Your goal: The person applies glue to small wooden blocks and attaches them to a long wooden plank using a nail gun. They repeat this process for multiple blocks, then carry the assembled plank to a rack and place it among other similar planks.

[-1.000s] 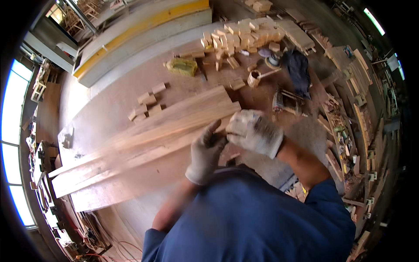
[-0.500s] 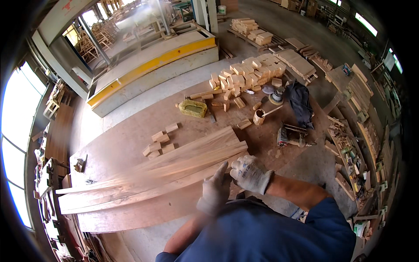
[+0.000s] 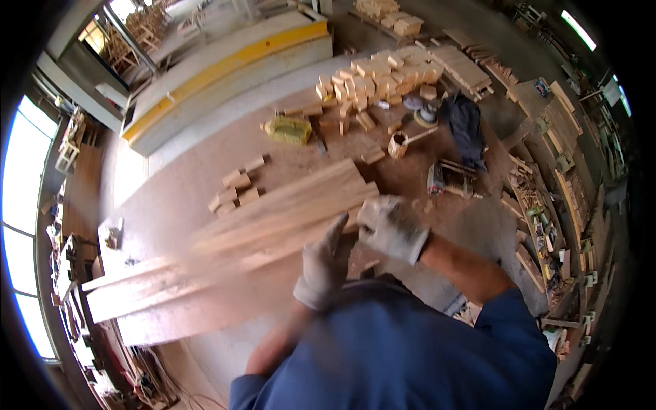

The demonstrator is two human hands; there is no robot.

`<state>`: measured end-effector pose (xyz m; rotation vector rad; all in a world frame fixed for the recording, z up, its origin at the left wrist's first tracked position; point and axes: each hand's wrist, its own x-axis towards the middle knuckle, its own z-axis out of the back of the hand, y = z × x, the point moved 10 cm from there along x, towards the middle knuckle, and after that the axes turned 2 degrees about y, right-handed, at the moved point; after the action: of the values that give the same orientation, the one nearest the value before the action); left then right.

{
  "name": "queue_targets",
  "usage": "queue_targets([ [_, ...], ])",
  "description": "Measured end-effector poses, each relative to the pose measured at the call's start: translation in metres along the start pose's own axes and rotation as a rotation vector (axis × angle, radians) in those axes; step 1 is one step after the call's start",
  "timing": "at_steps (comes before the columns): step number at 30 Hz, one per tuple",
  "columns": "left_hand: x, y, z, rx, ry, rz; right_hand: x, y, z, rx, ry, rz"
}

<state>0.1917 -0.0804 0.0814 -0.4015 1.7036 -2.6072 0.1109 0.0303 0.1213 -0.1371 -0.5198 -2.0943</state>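
Note:
Both of my hands wear pale work gloves and are close together at the right end of long wooden boards (image 3: 273,236). My left hand (image 3: 321,266) is at the boards' near edge, one finger or thumb pointing up toward the right hand. Its other fingers are hidden or blurred. My right hand (image 3: 393,227) is closed, fingers curled in, right by the boards' end corner. Whatever it pinches is too small or covered to name. The boards lie side by side on a broad brown worktable (image 3: 184,171), their left part smeared by blur.
Small wood blocks (image 3: 236,186) lie behind the boards. Farther back are a yellowish plastic container (image 3: 288,130), a heap of blocks (image 3: 383,78), a pot with a stick (image 3: 398,145), a sander (image 3: 426,116), a dark cloth (image 3: 465,130) and a power tool (image 3: 451,181). Cluttered shelving (image 3: 547,225) stands right.
The whole view has tilted, so table and boards sit higher and slightly left in the picture. My hands stay close together by the boards' right end, with little visible change in their pose.

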Motion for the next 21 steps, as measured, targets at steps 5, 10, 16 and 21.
queue_targets([
  [5, -0.002, 0.015, -0.003, -0.307, 0.051, 0.278, 0.001, -0.019, 0.032, 0.158, 0.094, -0.138],
  [10, -0.005, 0.026, -0.009, -0.623, 0.031, 0.403, -0.01, -0.014, 0.022, 0.183, 0.224, -0.073],
  [16, -0.004, 0.026, -0.008, -0.498, 0.036, 0.336, 0.003, 0.018, 0.036, 0.151, 0.132, 0.006],
  [21, -0.003, 0.013, -0.004, -0.297, 0.015, 0.242, -0.002, 0.033, 0.03, -0.055, 0.051, 0.15],
])
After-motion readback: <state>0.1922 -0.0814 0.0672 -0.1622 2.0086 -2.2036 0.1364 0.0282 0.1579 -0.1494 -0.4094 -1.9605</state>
